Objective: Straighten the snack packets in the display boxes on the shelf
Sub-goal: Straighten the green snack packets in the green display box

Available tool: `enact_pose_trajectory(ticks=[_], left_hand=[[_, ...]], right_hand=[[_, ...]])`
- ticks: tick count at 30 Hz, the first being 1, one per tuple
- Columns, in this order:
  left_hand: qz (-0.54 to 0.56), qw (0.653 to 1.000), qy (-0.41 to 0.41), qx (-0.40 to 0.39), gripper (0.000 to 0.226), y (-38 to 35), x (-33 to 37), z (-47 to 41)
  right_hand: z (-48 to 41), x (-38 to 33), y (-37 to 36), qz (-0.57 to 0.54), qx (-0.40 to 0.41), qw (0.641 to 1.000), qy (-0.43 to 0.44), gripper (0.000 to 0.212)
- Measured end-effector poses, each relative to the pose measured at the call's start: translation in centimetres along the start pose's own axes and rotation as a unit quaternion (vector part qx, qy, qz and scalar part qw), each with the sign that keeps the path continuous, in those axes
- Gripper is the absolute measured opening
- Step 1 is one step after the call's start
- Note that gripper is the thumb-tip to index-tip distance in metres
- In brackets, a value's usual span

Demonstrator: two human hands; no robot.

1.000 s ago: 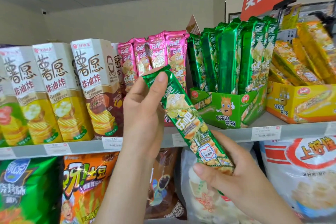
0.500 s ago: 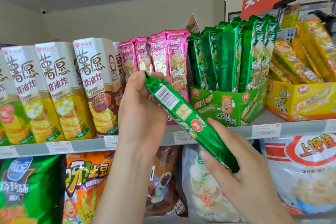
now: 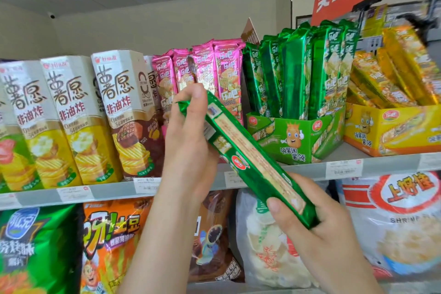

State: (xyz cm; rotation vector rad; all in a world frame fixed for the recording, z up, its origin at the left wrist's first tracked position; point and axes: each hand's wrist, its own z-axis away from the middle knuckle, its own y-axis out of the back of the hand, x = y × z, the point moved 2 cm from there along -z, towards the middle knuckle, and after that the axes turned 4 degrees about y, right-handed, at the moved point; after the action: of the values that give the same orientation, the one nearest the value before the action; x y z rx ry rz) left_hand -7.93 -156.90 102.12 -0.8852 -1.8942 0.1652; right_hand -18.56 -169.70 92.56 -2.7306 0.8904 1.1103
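A green packet (image 3: pixel 248 157) is held slantwise in front of the shelf (image 3: pixel 381 164), its seamed back to the camera: the left hand (image 3: pixel 191 141) has its grip pinched on the top end, the right hand (image 3: pixel 317 229) curled round the bottom. The step looks like turning it (print outward); next it needs standing upright in the green display box (image 3: pixel 296 141)
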Motion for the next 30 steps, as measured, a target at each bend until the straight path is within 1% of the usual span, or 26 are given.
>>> enact_pose_trajectory(ticks=[1, 2, 5, 7, 8, 10, 11, 12, 13, 14, 15, 16, 17, 18, 19, 20, 22, 23, 25, 27, 29, 30], left_hand=[[0.015, 1.0, -0.006, 0.008, 0.029, 0.0, -0.1, 0.0], [0.054, 0.998, 0.003, 0.013, 0.027, -0.1, -0.1, -0.1], [0.178, 0.981, 0.056, 0.044, 0.025, -0.1, 0.1, -0.9], [0.222, 0.97, 0.087, 0.055, 0.02, 0.2, 0.2, -1.4], [0.238, 0.965, 0.099, 0.058, 0.019, 0.4, 0.1, -1.6], [0.25, 0.959, 0.118, 0.061, 0.024, 0.6, -0.2, -1.7], [0.243, 0.96, 0.123, 0.067, 0.028, 0.7, -0.3, -1.8], [0.229, 0.963, 0.124, 0.071, 0.035, 0.8, -0.5, -1.8], [0.209, 0.967, 0.122, 0.076, 0.044, 0.8, -0.5, -1.8], [0.18, 0.973, 0.12, 0.083, 0.052, 0.7, -0.5, -1.7], [0.135, 0.981, 0.11, 0.088, 0.056, 0.8, -0.4, -1.6], [0.077, 0.988, 0.096, 0.089, 0.055, 0.7, -0.2, -1.4], [0.012, 0.993, 0.079, 0.088, 0.055, 0.7, -0.1, -1.1], [-0.052, 0.993, 0.064, 0.08, 0.057, 0.7, -0.1, -0.6], [-0.106, 0.991, 0.05, 0.065, 0.057, 0.7, -0.2, -0.1], [-0.142, 0.988, 0.038, 0.044, 0.052, 0.7, -0.4, 0.5], [-0.149, 0.989, 0.025, 0.002, 0.041, 0.5, -0.7, 1.5], [-0.135, 0.991, 0.019, -0.002, 0.038, 0.6, -0.8, 1.8], [-0.111, 0.994, 0.004, 0.007, 0.039, 0.8, -0.6, 2.0], [-0.106, 0.994, -0.006, 0.004, 0.042, 0.9, -0.5, 2.1], [-0.101, 0.995, -0.019, 0.005, 0.04, 1.1, -0.4, 2.1], [-0.093, 0.995, -0.024, 0.008, 0.04, 1.2, -0.4, 2.1]], right_hand=[[0.1, -0.2, 0.0, 0.025, 0.009, 0.999, 0.017, 0.046], [0.2, -0.4, 0.0, 0.04, 0.016, 0.999, 0.03, 0.053], [0.7, -1.1, 0.0, 0.051, 0.029, 0.997, 0.053, 0.065], [1.0, -1.7, 0.1, 0.108, 0.04, 0.988, 0.103, 0.064], [1.0, -2.4, 0.4, 0.118, 0.041, 0.985, 0.122, 0.061], [1.5, -3.4, 0.9, 0.155, 0.052, 0.975, 0.153, 0.057], [1.4, -3.4, 1.1, 0.172, 0.044, 0.971, 0.159, 0.055], [1.5, -3.0, 1.1, 0.174, 0.045, 0.971, 0.158, 0.047], [3.1, -2.8, 1.7, 0.177, -0.01, 0.98, 0.095, 0.025], [3.9, -1.6, 1.6, 0.212, -0.09, 0.972, 0.05, 0.011], [4.9, 0.3, 1.3, 0.212, -0.087, 0.972, 0.042, 0.039], [4.8, 1.4, 1.0, 0.175, -0.112, 0.978, 0.017, 0.041], [4.5, 0.3, 0.8, 0.23, -0.116, 0.963, 0.072, 0.021], [3.0, -0.5, 1.0, 0.256, -0.108, 0.952, 0.125, 0.013], [1.5, -1.8, 0.9, 0.253, -0.002, 0.957, 0.143, 0.029], [1.0, -2.2, 0.7, 0.232, 0.078, 0.95, 0.191, 0.035], [1.1, -2.3, 0.4, 0.207, 0.108, 0.939, 0.253, 0.037], [1.1, -1.6, 0.1, 0.174, 0.11, 0.945, 0.255, 0.037], [1.0, -1.2, -0.1, 0.089, 0.09, 0.971, 0.201, 0.033], [1.2, -0.9, -0.3, -0.019, 0.095, 0.987, 0.129, 0.036], [1.1, -1.2, -0.5, -0.138, 0.119, 0.982, 0.054, 0.029], [1.0, -1.1, -0.7, -0.195, 0.124, 0.973, 0.007, 0.033]])
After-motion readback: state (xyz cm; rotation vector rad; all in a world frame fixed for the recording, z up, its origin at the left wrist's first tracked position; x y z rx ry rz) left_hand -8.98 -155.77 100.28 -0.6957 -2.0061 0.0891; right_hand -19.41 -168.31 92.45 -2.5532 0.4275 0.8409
